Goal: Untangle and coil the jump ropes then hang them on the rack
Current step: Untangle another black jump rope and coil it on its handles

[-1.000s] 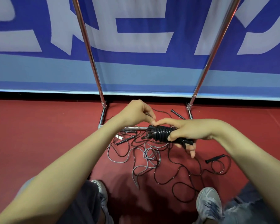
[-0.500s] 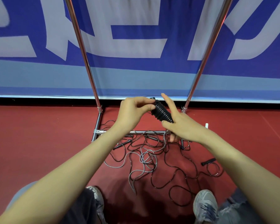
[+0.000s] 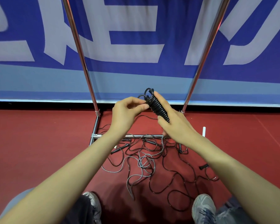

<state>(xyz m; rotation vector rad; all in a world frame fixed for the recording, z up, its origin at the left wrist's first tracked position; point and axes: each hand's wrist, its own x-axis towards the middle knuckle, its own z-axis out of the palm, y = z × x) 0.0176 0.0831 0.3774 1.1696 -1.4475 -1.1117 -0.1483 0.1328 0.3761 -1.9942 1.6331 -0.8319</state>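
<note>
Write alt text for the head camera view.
The right hand holds a coiled black jump rope while the left hand pinches its upper end. Tangled black and grey ropes lie on the red floor by a metal rack.

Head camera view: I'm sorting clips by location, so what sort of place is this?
Probably an indoor sports hall or gym: a smooth red sports floor, a large blue banner with pale lettering, and a chrome tubular rack standing over tangled thin black and grey jump ropes.
</note>
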